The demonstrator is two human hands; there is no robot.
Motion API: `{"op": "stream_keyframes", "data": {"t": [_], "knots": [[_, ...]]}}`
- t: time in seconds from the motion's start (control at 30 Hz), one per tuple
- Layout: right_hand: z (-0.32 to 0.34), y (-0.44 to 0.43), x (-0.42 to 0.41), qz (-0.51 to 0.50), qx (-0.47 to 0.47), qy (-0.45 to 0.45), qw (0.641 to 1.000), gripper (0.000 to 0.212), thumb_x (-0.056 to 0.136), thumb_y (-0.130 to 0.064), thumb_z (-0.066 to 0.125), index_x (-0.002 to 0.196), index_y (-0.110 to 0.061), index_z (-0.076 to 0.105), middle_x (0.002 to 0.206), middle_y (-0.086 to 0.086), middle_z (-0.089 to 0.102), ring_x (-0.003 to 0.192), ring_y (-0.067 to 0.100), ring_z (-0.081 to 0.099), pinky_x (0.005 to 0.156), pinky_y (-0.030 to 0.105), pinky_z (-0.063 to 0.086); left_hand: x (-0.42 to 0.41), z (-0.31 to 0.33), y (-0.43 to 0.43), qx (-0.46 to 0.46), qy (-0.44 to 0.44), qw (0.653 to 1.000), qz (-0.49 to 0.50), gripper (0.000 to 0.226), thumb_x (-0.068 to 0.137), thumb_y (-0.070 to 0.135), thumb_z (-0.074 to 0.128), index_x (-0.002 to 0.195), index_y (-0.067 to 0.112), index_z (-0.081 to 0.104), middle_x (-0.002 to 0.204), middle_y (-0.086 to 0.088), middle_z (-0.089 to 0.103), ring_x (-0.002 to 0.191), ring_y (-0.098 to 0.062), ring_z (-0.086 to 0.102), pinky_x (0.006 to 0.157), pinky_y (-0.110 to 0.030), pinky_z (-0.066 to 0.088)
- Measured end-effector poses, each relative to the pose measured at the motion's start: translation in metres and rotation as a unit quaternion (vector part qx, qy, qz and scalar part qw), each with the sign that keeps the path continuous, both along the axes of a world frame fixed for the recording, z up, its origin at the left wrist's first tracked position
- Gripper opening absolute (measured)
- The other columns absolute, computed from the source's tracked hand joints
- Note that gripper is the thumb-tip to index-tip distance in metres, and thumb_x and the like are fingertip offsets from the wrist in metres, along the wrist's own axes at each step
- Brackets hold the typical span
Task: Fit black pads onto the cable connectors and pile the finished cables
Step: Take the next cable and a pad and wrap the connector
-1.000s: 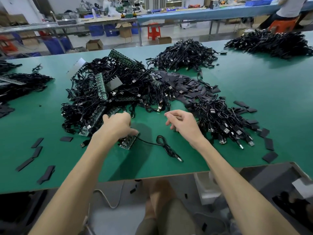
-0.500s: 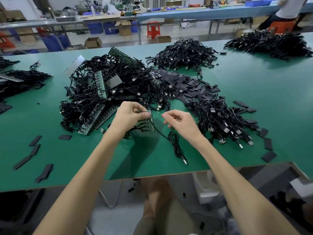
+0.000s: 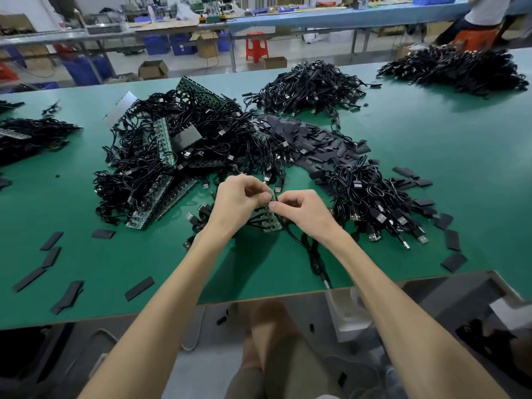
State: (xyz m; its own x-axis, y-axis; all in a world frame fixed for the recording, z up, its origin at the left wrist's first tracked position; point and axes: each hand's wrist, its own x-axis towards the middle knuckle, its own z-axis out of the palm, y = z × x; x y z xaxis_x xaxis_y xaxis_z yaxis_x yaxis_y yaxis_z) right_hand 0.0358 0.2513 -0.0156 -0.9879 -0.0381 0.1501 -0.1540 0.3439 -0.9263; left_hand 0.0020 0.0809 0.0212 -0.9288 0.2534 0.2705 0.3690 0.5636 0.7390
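Left hand (image 3: pixel 234 204) and right hand (image 3: pixel 303 213) are meeting above the green table (image 3: pixel 460 156), curled fingers of both pinching a small circuit board (image 3: pixel 274 223). Its cable (image 3: pixel 312 254) is trailing to the near edge. Pads (image 3: pixel 316 139) are lying heaped behind. Cardboard box (image 3: pixel 152 70) on floor: contents not discernible.

Bright, even overhead light washes the green table (image 3: pixel 460 145), colours flat and clear. Soft shadows sit under both forearms. Centre is crisp: left hand (image 3: pixel 233 201), right hand (image 3: pixel 302 211), the circuit-board strip (image 3: pixel 272 196) pinched between them. Edges bow with fisheye distortion, and the seated person (image 3: pixel 483 12) top right smears into blur.
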Motion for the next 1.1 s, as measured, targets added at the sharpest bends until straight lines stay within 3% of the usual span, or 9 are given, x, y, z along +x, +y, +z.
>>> {"op": "stream_keyframes", "data": {"t": [0.07, 0.33, 0.53, 0.73, 1.0, 1.1], "knots": [[0.001, 0.000, 0.001, -0.004, -0.008, 0.004, 1.000, 0.021, 0.094, -0.025, 0.075, 0.084, -0.006, 0.075, 0.067, 0.005, 0.058, 0.065, 0.016, 0.047, 0.066, 0.031, 0.037, -0.001, 0.000, 0.001, -0.002, 0.010, 1.000, 0.004, 0.008, 0.082, 0.010, 0.083, 0.086, 0.014, 0.077, 0.082, 0.005, 0.067, 0.073, -0.003, 0.060, 0.067, -0.006, 0.041], [0.002, -0.003, 0.002, -0.024, -0.001, 0.005, 1.000, 0.027, 0.094, -0.020, 0.070, 0.075, -0.002, 0.063, 0.062, 0.001, 0.051, 0.060, 0.013, 0.041, 0.062, 0.030, 0.034, -0.009, -0.004, 0.012, 0.001, -0.028, 0.999, 0.033, 0.036, 0.083, -0.002, 0.075, 0.064, 0.027, 0.063, 0.068, 0.010, 0.065, 0.059, 0.013, 0.057, 0.054, -0.004, 0.040], [0.000, -0.001, 0.001, -0.022, 0.003, 0.004, 1.000, 0.030, 0.094, -0.019, 0.070, 0.072, -0.003, 0.058, 0.058, 0.001, 0.049, 0.053, 0.009, 0.037, 0.055, 0.024, 0.030, -0.010, -0.005, 0.013, 0.000, -0.058, 0.997, 0.049, 0.033, 0.082, 0.001, 0.075, 0.064, 0.026, 0.065, 0.067, 0.009, 0.067, 0.059, 0.003, 0.059, 0.051, -0.004, 0.040], [-0.003, 0.000, -0.003, -0.019, -0.009, 0.006, 1.000, 0.033, 0.092, -0.019, 0.070, 0.064, -0.018, 0.055, 0.053, -0.013, 0.043, 0.051, 0.005, 0.033, 0.051, 0.018, 0.027, -0.005, -0.003, 0.014, 0.017, -0.071, 0.996, 0.051, 0.029, 0.084, 0.001, 0.073, 0.065, 0.022, 0.065, 0.068, 0.006, 0.065, 0.063, -0.003, 0.057, 0.052, -0.004, 0.038], [-0.004, 0.001, -0.004, -0.016, -0.014, 0.009, 1.000, 0.032, 0.092, -0.018, 0.070, 0.065, -0.016, 0.053, 0.053, -0.014, 0.039, 0.052, 0.005, 0.031, 0.051, 0.018, 0.026, -0.003, -0.003, 0.017, 0.031, -0.104, 0.993, 0.044, 0.027, 0.084, -0.002, 0.067, 0.067, 0.018, 0.063, 0.068, 0.003, 0.062, 0.068, -0.011, 0.055, 0.067, -0.024, 0.047], [-0.003, 0.000, -0.004, -0.017, -0.017, 0.009, 1.000, 0.034, 0.092, -0.016, 0.070, 0.064, -0.016, 0.051, 0.054, -0.012, 0.038, 0.052, 0.006, 0.030, 0.051, 0.018, 0.025, -0.003, -0.003, 0.017, 0.040, -0.110, 0.992, 0.047, 0.028, 0.084, -0.001, 0.068, 0.066, 0.019, 0.062, 0.066, 0.005, 0.060, 0.065, -0.010, 0.053, 0.065, -0.024, 0.045]]}}
